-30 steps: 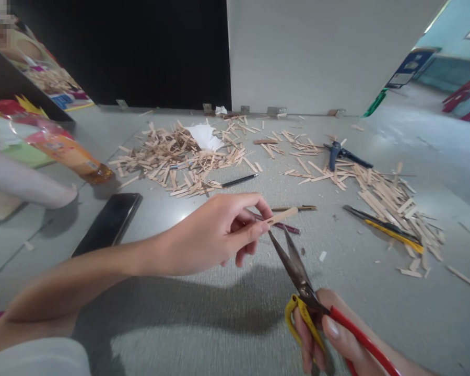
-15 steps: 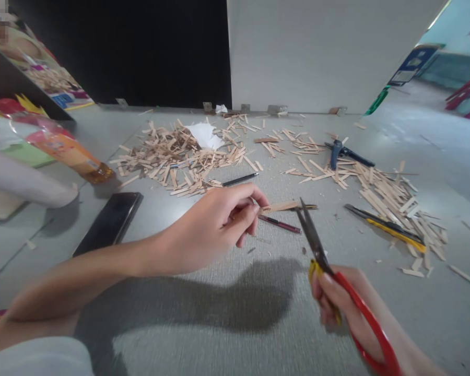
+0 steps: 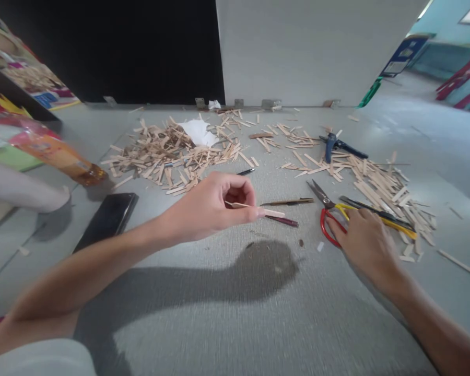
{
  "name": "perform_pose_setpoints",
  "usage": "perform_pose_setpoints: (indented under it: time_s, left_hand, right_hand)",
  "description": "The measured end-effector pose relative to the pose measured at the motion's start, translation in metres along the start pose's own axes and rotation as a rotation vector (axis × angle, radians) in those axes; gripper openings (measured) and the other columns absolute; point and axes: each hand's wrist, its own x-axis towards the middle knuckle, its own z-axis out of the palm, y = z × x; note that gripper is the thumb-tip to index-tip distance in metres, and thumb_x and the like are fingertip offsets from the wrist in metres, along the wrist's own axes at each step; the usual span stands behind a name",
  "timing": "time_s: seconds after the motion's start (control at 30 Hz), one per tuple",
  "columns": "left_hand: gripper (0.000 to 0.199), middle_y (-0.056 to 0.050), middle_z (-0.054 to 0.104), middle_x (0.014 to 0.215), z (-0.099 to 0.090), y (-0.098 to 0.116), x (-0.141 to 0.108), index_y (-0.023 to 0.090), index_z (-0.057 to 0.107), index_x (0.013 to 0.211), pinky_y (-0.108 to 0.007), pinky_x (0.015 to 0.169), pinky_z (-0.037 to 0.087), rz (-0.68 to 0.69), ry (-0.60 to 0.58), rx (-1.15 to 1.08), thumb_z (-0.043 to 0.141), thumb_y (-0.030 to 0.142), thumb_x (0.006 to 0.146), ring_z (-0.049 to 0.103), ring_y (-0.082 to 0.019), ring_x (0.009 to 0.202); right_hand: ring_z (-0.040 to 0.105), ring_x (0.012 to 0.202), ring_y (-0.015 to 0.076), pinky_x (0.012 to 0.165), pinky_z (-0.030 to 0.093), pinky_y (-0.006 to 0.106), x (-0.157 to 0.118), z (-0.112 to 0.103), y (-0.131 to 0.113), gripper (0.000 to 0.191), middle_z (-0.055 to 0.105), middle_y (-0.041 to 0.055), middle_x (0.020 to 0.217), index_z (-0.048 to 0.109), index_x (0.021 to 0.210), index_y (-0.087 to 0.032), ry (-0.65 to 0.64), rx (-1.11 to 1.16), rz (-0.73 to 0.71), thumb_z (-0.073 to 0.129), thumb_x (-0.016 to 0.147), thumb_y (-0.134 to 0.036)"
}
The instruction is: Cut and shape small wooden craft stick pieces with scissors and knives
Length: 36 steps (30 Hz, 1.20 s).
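Above the grey table, my left hand [image 3: 215,206] pinches a thin wooden strip [image 3: 274,213] between thumb and fingers, its end pointing right. My right hand [image 3: 366,235] is over the handles of the scissors [image 3: 326,202], which lie on the table with blades slightly apart, pointing up and left. Its fingers are bent round the yellow and red handles. A dark red pen [image 3: 285,221] and a brownish pen [image 3: 297,201] lie behind the strip. A yellow and black cutter [image 3: 399,223] lies just beyond my right hand.
Wooden pieces [image 3: 152,151] are heaped at the back left, with more [image 3: 391,193] at the right. A blue clamp-like tool [image 3: 331,146], a phone [image 3: 109,216] and a bottle [image 3: 62,156] lie around. Another person's forearm [image 3: 23,185] rests at the left. Upright panels [image 3: 297,52] stand behind.
My right hand has lowered the scissors from the air onto the table beside the cutter. My left hand has turned slightly, and the strip in it now shows at another angle.
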Motion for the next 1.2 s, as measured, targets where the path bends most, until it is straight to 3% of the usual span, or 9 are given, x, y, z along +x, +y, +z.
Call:
perform_pose_setpoints:
  time_s: [0.13, 0.2, 0.3, 0.4, 0.53, 0.67, 0.87, 1.03, 1.2]
  left_hand:
    - [0.026, -0.003, 0.078, 0.089, 0.002, -0.003, 0.005, 0.019, 0.057, 0.072, -0.022, 0.067, 0.054, -0.002, 0.003, -0.151, 0.074, 0.026, 0.091, 0.075, -0.015, 0.083]
    - [0.028, -0.005, 0.081, 0.092, 0.005, -0.005, 0.007, 0.019, 0.057, 0.072, -0.023, 0.072, 0.056, -0.006, 0.008, -0.206, 0.076, 0.026, 0.091, 0.078, -0.018, 0.09]
    - [0.021, -0.002, 0.077, 0.078, 0.011, -0.007, 0.006, 0.018, 0.063, 0.08, -0.022, 0.068, 0.056, 0.006, 0.002, -0.241, 0.077, 0.026, 0.093, 0.074, -0.014, 0.075]
    - [0.009, 0.0, 0.074, 0.078, 0.018, -0.009, 0.003, 0.016, 0.063, 0.103, -0.024, 0.07, 0.059, 0.036, 0.001, -0.302, 0.068, 0.024, 0.102, 0.073, -0.013, 0.071]
    - [0.02, 0.006, 0.065, 0.087, 0.029, -0.013, -0.002, 0.024, 0.041, 0.122, -0.031, 0.073, 0.066, 0.13, 0.066, -0.413, 0.054, 0.017, 0.108, 0.078, -0.015, 0.072]
    - [0.015, 0.006, 0.057, 0.093, 0.037, -0.012, -0.009, 0.026, 0.042, 0.117, -0.029, 0.064, 0.065, 0.178, 0.067, -0.381, 0.052, 0.017, 0.109, 0.077, -0.014, 0.069]
    - [0.01, -0.002, 0.072, 0.095, 0.04, -0.005, -0.02, 0.02, 0.056, 0.101, -0.025, 0.084, 0.062, 0.166, -0.005, -0.194, 0.06, 0.011, 0.101, 0.08, -0.016, 0.096]
    - [0.011, 0.003, 0.065, 0.084, 0.044, -0.007, -0.019, 0.02, 0.056, 0.109, -0.021, 0.067, 0.056, 0.083, -0.078, -0.292, 0.054, 0.011, 0.103, 0.077, -0.012, 0.074]
    - [0.016, -0.002, 0.064, 0.107, 0.049, -0.033, 0.005, 0.02, 0.057, 0.114, -0.024, 0.07, 0.059, 0.024, -0.002, -0.191, 0.049, 0.01, 0.104, 0.075, -0.011, 0.074]
  right_hand:
    - [0.072, 0.112, 0.0412, 0.09, 0.063, 0.056, -0.003, 0.003, -0.022, 0.036, 0.076, 0.0267, 0.121, 0.08, 0.116, -0.013, 0.139, 0.085, -0.211, 0.048, 0.109, -0.03]
    - [0.069, 0.127, 0.0364, 0.104, 0.061, 0.055, -0.003, 0.004, -0.037, 0.038, 0.074, 0.0216, 0.138, 0.074, 0.135, -0.017, 0.072, 0.241, -0.463, 0.044, 0.112, -0.023]
    - [0.072, 0.123, 0.0324, 0.103, 0.063, 0.051, -0.006, 0.007, -0.054, 0.035, 0.077, 0.0179, 0.132, 0.073, 0.136, -0.019, -0.03, 0.395, -0.691, 0.046, 0.114, -0.021]
    - [0.075, 0.098, 0.0291, 0.087, 0.067, 0.045, -0.011, 0.01, -0.06, 0.027, 0.078, 0.0154, 0.107, 0.074, 0.119, -0.015, -0.036, 0.473, -0.634, 0.048, 0.114, -0.021]
    - [0.074, 0.093, 0.0259, 0.084, 0.066, 0.039, -0.014, 0.011, -0.06, 0.029, 0.072, 0.0125, 0.104, 0.07, 0.124, -0.017, 0.007, 0.481, -0.548, 0.043, 0.113, -0.014]
    - [0.075, 0.085, 0.0222, 0.077, 0.064, 0.032, -0.016, 0.009, -0.061, 0.027, 0.07, 0.0103, 0.1, 0.068, 0.113, -0.02, 0.058, 0.518, -0.432, 0.042, 0.111, -0.013]
    - [0.073, 0.064, 0.0209, 0.062, 0.058, 0.029, -0.022, 0.006, -0.064, 0.017, 0.075, 0.0035, 0.079, 0.061, 0.111, -0.023, 0.063, 0.531, -0.306, 0.045, 0.107, -0.019]
    - [0.069, 0.055, 0.0188, 0.057, 0.052, 0.026, -0.022, 0.002, -0.064, 0.014, 0.07, -0.0018, 0.068, 0.058, 0.109, -0.024, 0.103, 0.567, -0.258, 0.047, 0.104, -0.018]
    - [0.07, 0.059, 0.0199, 0.059, 0.053, 0.028, -0.022, 0.003, -0.062, 0.014, 0.072, 0.0001, 0.072, 0.058, 0.109, -0.025, 0.093, 0.582, -0.247, 0.048, 0.102, -0.019]
